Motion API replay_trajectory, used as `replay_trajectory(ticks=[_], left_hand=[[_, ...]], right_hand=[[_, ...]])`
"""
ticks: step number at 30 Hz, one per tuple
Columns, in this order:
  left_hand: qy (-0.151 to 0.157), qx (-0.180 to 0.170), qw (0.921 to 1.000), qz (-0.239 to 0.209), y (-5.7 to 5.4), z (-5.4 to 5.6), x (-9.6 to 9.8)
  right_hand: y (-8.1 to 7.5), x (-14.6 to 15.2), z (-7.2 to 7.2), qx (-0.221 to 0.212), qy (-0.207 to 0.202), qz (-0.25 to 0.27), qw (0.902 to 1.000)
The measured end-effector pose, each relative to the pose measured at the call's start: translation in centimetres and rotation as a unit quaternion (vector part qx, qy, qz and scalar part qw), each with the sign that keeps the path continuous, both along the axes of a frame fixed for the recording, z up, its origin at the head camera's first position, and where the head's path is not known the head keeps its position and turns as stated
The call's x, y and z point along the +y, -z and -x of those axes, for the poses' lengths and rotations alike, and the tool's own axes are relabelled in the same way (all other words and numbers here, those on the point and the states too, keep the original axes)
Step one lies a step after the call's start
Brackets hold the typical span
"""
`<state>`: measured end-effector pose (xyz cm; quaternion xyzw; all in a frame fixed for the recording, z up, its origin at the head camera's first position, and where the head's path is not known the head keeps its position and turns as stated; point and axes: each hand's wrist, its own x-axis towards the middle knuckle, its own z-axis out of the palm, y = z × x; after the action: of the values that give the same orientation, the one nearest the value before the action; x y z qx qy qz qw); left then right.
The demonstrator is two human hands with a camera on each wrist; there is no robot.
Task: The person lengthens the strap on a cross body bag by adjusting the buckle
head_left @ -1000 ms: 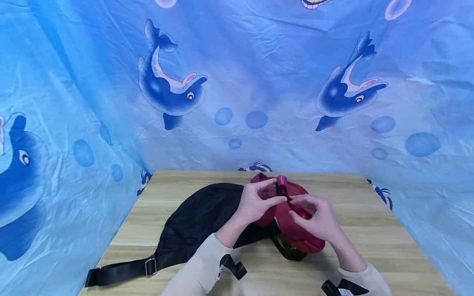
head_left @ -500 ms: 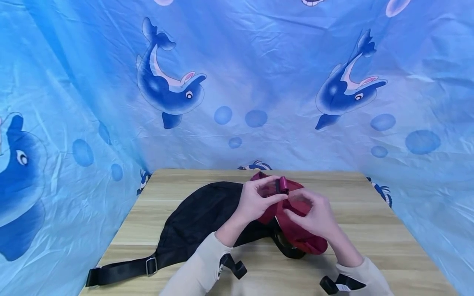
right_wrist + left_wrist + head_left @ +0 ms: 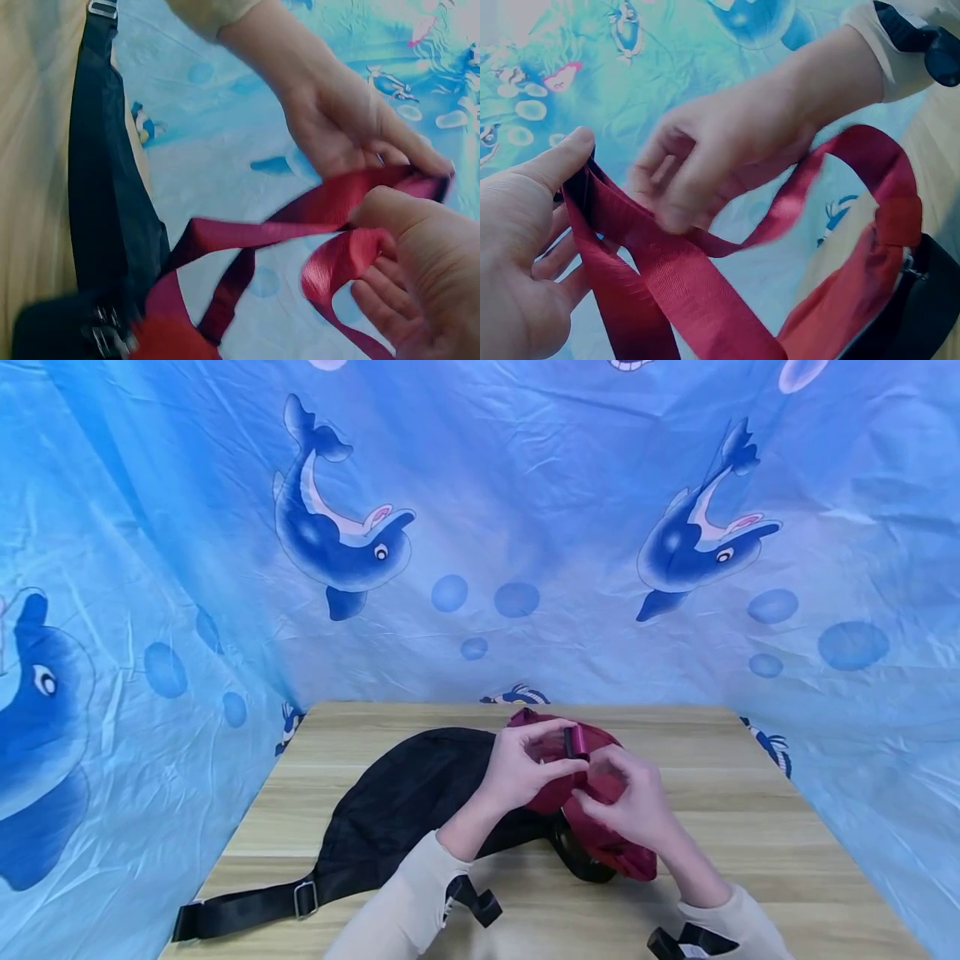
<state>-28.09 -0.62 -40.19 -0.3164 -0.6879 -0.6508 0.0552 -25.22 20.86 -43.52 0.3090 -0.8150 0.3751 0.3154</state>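
A red waist bag [image 3: 603,839] lies at the right part of the table, its wide red strap [image 3: 697,285] lifted above it. My left hand [image 3: 513,770] pinches a dark strap slider [image 3: 579,187] between thumb and fingers, with the strap looped through it. Close beside it, my right hand [image 3: 633,797] holds the strap between thumb and curled fingers; in the left wrist view that hand is blurred. A loop of strap hangs by its fingers in the right wrist view. The slider's inner bar is hidden by strap and fingers.
A black waist bag [image 3: 420,797] lies flat to the left, partly under my left forearm. Its strap with a metal buckle [image 3: 306,900] reaches toward the table's front left. A blue dolphin-print curtain [image 3: 480,527] stands behind the wooden table [image 3: 750,827].
My right hand has moved slightly left and down along the strap. The slider in my left hand has shifted a little right and turned, and the red bag's lower end has shifted slightly.
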Motion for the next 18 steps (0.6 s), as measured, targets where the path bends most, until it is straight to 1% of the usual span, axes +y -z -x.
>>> replay_trajectory(ticks=[1,3,6,7,9,11,14,16,18], left_hand=[[-0.002,-0.004,1.0000,-0.003,-0.2,0.0,-0.2],[-0.003,-0.009,0.9999,-0.008,-0.4,0.0,-0.5],[0.009,0.002,1.0000,-0.002,-0.4,-0.1,-0.5],[0.014,0.009,0.9999,0.001,-0.3,-0.1,-0.5],[0.018,0.027,0.9994,0.009,-0.2,-0.1,-0.4],[0.019,0.042,0.9988,0.018,0.0,-0.2,-0.4],[0.009,0.066,0.9972,0.032,0.3,-0.3,-0.3],[0.007,0.080,0.9962,0.035,0.4,-0.3,-0.3],[0.003,0.082,0.9959,0.036,0.4,-0.4,-0.2]], right_hand=[[-0.3,0.2,0.0,-0.007,-0.010,0.003,0.9999],[-1.2,0.7,0.0,-0.028,-0.041,0.024,0.9985],[-2.9,1.3,0.0,-0.049,-0.087,0.051,0.9937],[-3.6,1.4,0.0,-0.054,-0.099,0.051,0.9924],[-4.9,1.4,0.0,-0.052,-0.111,0.029,0.9921],[-5.8,1.5,0.1,-0.044,-0.106,-0.013,0.9932],[-6.6,1.6,0.1,-0.025,-0.093,-0.063,0.9934],[-6.7,1.7,0.1,-0.011,-0.081,-0.076,0.9937],[-6.6,1.8,0.1,0.008,-0.077,-0.071,0.9945]])
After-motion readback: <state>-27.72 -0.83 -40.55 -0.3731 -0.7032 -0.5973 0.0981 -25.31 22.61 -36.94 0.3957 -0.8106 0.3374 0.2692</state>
